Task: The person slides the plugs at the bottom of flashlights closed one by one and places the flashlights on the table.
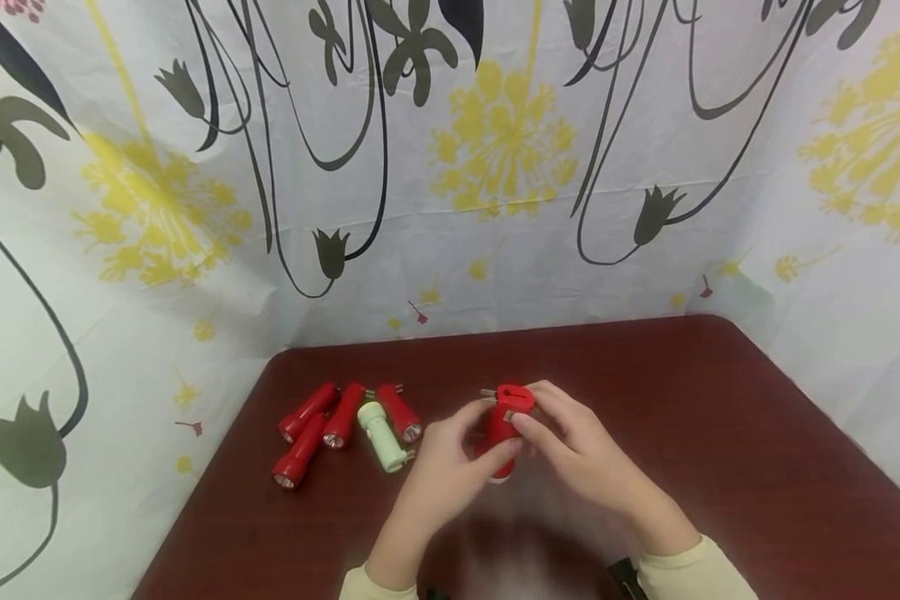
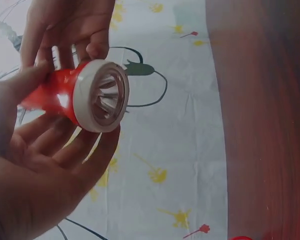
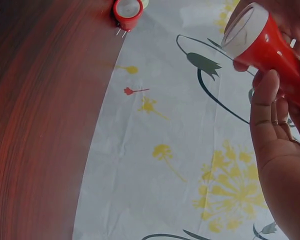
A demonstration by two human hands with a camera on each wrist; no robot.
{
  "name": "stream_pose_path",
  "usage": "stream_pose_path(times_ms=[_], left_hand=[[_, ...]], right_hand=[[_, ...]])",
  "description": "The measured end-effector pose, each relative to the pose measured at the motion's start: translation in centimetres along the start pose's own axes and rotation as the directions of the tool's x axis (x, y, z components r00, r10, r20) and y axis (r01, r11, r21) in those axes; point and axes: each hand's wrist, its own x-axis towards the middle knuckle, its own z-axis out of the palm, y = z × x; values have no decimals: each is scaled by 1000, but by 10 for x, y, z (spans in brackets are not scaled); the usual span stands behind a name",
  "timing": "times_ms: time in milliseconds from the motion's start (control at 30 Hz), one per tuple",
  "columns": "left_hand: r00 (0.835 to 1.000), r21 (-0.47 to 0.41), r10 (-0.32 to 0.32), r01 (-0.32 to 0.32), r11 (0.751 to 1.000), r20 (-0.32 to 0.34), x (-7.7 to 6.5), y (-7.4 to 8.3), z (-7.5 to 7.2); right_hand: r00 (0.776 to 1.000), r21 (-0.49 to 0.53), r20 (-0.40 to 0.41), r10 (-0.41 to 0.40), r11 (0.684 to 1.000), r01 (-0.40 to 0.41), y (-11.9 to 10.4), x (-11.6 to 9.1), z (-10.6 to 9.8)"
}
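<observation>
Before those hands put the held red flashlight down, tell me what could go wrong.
The held red flashlight, between the left hand and right hand, could slip and drop onto the table. Its metal prongs stick out near the left hand and might poke it.

The held flashlight point(image 1: 499, 429) is showing a glossy red body and a white head rim point(image 2: 83, 98), while the four grouped flashlights point(image 1: 342, 417) are displaying plain red and their neighbouring flashlight point(image 1: 380, 437) pale green. The tabletop point(image 1: 645, 392) is presenting dark reddish-brown with streaked grain. Behind, the white cloth point(image 1: 450, 250) is bearing grey-green tulips, dark curling stems, yellow bursts and tiny red blossoms; the sleeves point(image 1: 693, 571) are appearing pale yellow.
</observation>
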Motion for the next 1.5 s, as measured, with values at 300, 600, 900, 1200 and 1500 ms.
stream_pose_path(times_ms=[300,600,900,1200,1500], left_hand=[[999,63,15,-12,998,-46,0,-1,8],[998,84,38,-35,996,-42,-1,-2,9],[999,56,30,-28,998,-31,-2,0,10],[999,99,47,-44,994,-27,-2,4,13],[959,334,224,-158,929,-171,-5,9,24]], right_hand=[[1000,-49,-24,-9,999,8,-1,0,1],[995,-94,-47,-83,993,78,2,-2,2],[979,-136,-82,-186,975,174,0,-2,4],[939,-238,-207,-274,945,223,-3,5,8],[953,-240,-284,-104,970,34,-6,1,18]])
